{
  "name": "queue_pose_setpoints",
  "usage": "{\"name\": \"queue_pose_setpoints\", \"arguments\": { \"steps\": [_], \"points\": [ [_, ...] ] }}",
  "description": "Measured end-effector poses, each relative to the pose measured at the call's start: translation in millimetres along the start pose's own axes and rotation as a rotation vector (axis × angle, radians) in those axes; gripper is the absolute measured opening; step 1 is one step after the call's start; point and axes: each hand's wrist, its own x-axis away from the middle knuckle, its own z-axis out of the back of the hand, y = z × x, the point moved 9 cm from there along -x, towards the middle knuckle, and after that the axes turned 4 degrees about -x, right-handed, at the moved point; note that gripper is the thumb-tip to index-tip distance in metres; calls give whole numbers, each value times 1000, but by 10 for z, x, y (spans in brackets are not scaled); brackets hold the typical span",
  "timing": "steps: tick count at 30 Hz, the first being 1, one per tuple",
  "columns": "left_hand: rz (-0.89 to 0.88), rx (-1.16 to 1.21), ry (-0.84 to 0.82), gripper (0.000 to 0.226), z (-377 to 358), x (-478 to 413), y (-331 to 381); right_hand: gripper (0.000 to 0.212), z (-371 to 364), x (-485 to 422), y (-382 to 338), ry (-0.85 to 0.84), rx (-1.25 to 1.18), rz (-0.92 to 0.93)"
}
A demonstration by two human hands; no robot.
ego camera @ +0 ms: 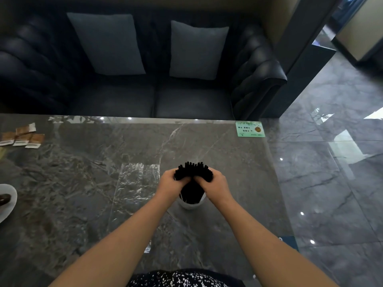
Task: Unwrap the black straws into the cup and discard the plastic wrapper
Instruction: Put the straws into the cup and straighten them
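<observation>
Both hands are closed around one bundle of black straws (pixel 193 171). The left hand (pixel 173 182) curls its fingers round the left half and the right hand (pixel 214 186) round the right half. The straws are too many and too tightly packed to count. Their upper ends fan outward above the knuckles in two clumps, and their lower ends stand inside a single white cup (pixel 189 205) on the dark marble table (pixel 217 146). Two bare forearms reach in from the near edge and converge on the cup, with the backs of the hands turned up and the knuckles nearly meeting over the middle of the bundle.

One clear plastic wrapper (pixel 134 183) lies flat and crinkled on the table just left of the left hand, apart from the cup. One green card (pixel 250 129) sits at the far right corner of the table. A cluster of brown sachets (pixel 21 136) lies at the far left; they overlap, so their number is unclear. One white plate (pixel 10 200) shows partly at the left edge. Beyond the table, a dark sofa (pixel 186 100) holds two grey cushions (pixel 107 44).
</observation>
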Motion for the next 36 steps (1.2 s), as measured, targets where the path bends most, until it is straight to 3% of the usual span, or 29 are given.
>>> {"name": "queue_pose_setpoints", "arguments": {
  "steps": [5, 9, 15, 24, 29, 36],
  "points": [
    [25, 72, -25, 17, -36, 50, -8, 9, -27, 36, 45, -7, -6, -29],
    [-104, 27, 11, 26, 32, 45, 265, 14, -20, 47, 36, -3, 32, -44],
    [-136, -4, 92, 17, 131, -22, 440, 28, 10, 35, -27, -37, 155, -33],
    [-160, -164, 235, 16, 209, 26, 606, 42, 81, 41, -138, -38, 136, -21],
    [-235, -174, 231, 4, 283, 79, 861, 53, 174, 28, -374, -16, 134, 59],
    [-439, -152, 175, 5, 383, 202, 1458, 43, 161, -24, -1007, -44, 121, 248]
  ]
}}
